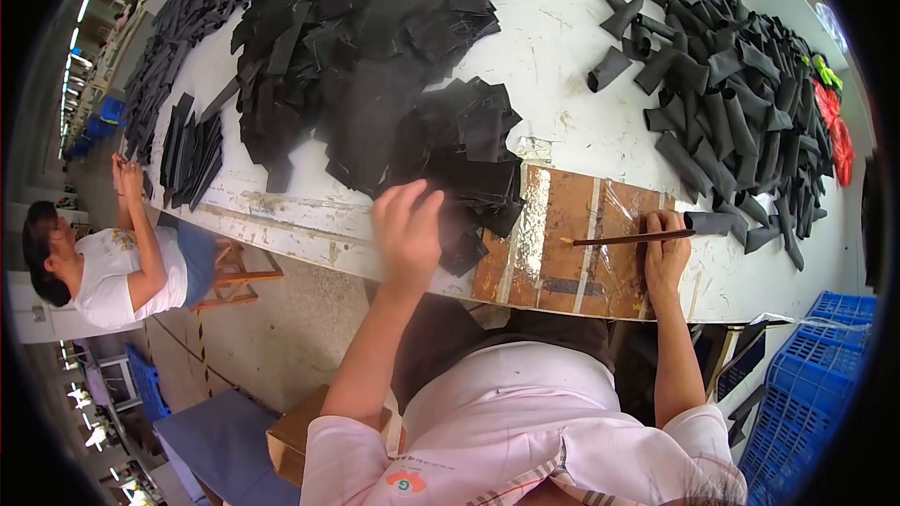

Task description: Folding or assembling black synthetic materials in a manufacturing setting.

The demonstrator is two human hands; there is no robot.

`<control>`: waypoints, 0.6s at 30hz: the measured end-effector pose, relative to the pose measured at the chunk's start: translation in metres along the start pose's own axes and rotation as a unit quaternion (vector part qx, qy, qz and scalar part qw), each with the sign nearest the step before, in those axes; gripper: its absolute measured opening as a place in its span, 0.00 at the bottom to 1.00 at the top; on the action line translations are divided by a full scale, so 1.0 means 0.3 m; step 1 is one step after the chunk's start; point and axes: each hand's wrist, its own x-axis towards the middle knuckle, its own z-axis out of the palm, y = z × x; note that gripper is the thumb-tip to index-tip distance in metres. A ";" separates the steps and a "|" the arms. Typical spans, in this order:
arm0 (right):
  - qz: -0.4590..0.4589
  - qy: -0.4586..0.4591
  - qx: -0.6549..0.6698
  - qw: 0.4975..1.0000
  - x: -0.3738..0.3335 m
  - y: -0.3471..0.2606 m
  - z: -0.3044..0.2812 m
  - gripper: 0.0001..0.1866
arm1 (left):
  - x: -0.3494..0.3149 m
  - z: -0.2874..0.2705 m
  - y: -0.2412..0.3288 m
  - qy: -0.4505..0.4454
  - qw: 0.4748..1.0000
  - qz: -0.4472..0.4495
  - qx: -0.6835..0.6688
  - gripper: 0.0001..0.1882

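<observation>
My left hand [408, 234] is over the near edge of a heap of flat black fabric pieces [459, 126], a little smeared by motion. Its fingers are apart, and nothing shows in them. Out to the right, my right hand [664, 253] is closed around a thin brown stick [623, 239] that points left and has a pale tip. The stick lies above a brown, tape-striped board [562, 267] at the table's front edge. Beside my right knuckles is a rolled dark fabric tube [712, 223]; whether my fingers touch it, I cannot tell.
Many dark tubes [712, 103] are piled on the white table's right [553, 66]. Narrow black strips [192, 155] lie at the left. A red bag [830, 131] is at the far right, blue crates [811, 375] below. Another person [131, 262] sits at the left by a wooden stool [244, 276].
</observation>
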 end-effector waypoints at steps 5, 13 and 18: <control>0.003 -0.003 0.023 1.000 -0.009 0.020 0.005 0.06 | 0.100 -0.066 0.057 0.026 0.997 -0.059 -0.047 0.10; -0.015 0.060 0.062 0.996 -0.034 -0.004 -0.036 0.04 | 0.116 -0.190 0.170 0.039 0.861 -0.385 -0.330 0.05; -0.098 0.086 0.152 0.980 -0.140 -0.098 -0.052 0.02 | 0.020 -0.172 0.215 -0.005 0.541 -0.530 -0.654 0.11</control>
